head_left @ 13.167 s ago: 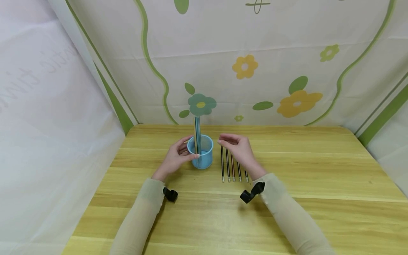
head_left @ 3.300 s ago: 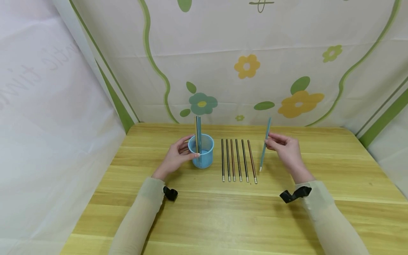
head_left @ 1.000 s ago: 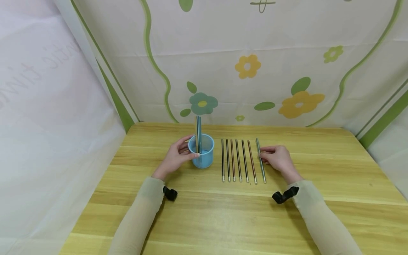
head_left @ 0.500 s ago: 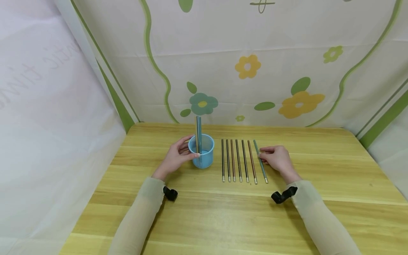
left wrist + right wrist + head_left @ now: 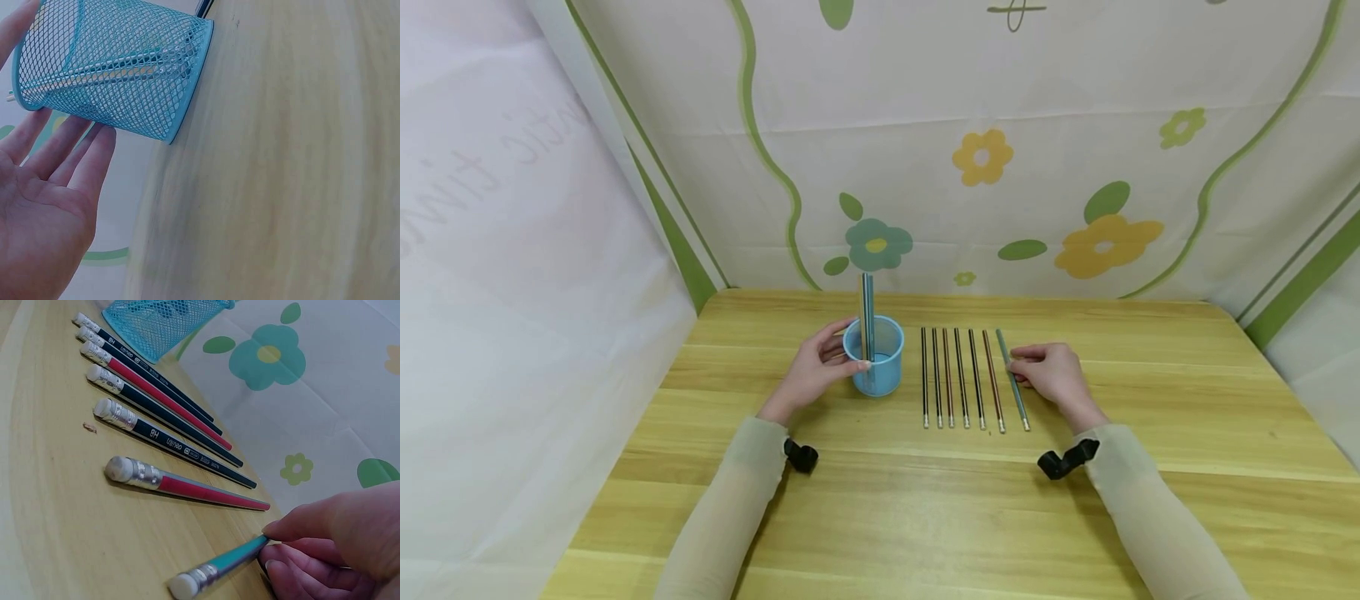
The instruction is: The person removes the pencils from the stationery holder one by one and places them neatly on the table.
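A blue mesh pencil cup (image 5: 887, 377) stands on the table, several pencils (image 5: 867, 308) leaning inside it. My left hand (image 5: 811, 367) holds the cup from the left, thumb over the near rim and fingers behind; the left wrist view shows the fingertips against the mesh (image 5: 125, 81). To the right of the cup, several dark and red pencils (image 5: 958, 375) lie side by side, eraser ends toward me. At the row's right end lies a teal pencil (image 5: 234, 556), slanted, its far end nearer the row. My right hand (image 5: 1052, 372) pinches it midway between thumb and fingers.
The wooden table (image 5: 895, 517) meets a white curtain (image 5: 925, 83) with printed flowers along its back edge. Another white curtain (image 5: 535, 250) hangs at the left. A tiny brown crumb (image 5: 90, 427) lies near the eraser ends.
The right hand has brought the teal pencil, held upright 3.3 s ago, down to the row's right end. Its far end has since swung slightly left. The left hand stays on the cup.
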`<state>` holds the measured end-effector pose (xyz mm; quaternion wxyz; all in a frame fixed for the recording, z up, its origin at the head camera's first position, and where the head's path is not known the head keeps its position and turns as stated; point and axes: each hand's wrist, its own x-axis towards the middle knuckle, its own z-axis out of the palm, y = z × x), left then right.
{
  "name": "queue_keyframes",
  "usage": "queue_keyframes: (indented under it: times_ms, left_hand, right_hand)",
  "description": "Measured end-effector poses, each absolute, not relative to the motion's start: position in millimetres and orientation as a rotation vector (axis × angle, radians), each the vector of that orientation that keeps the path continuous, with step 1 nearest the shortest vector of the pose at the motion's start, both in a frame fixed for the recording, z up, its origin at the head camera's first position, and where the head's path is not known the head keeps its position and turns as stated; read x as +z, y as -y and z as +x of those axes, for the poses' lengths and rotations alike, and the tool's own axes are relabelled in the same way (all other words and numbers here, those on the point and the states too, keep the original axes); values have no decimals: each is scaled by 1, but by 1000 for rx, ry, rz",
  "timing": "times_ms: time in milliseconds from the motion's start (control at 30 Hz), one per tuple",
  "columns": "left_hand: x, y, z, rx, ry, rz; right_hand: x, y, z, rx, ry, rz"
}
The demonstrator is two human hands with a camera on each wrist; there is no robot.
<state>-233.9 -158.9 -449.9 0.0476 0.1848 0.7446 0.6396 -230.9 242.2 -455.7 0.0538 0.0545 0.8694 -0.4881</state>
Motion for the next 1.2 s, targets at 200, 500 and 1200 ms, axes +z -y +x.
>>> queue_keyframes:
  times_ms: [200,500,1200]
  left_hand:
    - [-449,159,-234,1952,-2272,567]
    - [-450,159,-234,1954,-2273,571]
    - [-451,158,-235,1955,-2279,566]
  right_hand:
    - [-457,-242,-231,-1498,-2640,167]
    - [-456,-243,-231,-1544,-2607,196]
    - [-454,-243,-228,-1512,-2620,183]
